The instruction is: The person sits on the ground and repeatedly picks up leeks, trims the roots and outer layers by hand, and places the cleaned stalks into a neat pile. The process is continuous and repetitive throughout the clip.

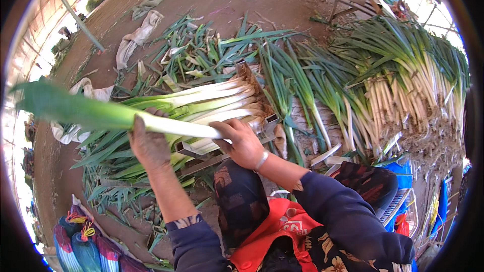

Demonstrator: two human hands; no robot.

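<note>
A long leek [184, 127] lies across my two hands, its green leaves [60, 102] stretching far to the left. My left hand [149, 143] is closed around the shank where green turns to white. At the white root end, my right hand [241, 143] grips with thumb and fingers. Just beyond and partly under this leek, a pile of cleaned leeks [222, 98] rests in a metal frame [187, 149], roots to the right. Uncleaned leeks [403, 85] with brown, soil-covered roots are heaped at the right, and several loose ones [290, 75] lie between.
Stripped leaves [201, 50] cover the ground beyond the frame. Pale cloths [136, 40] lie at the far left. Bundled bags [83, 247] sit at the lower left. A slanted pole [75, 15] stands far left, and a wooden rack [348, 2] stands far right. A blue and metal seat [401, 201] is at my right.
</note>
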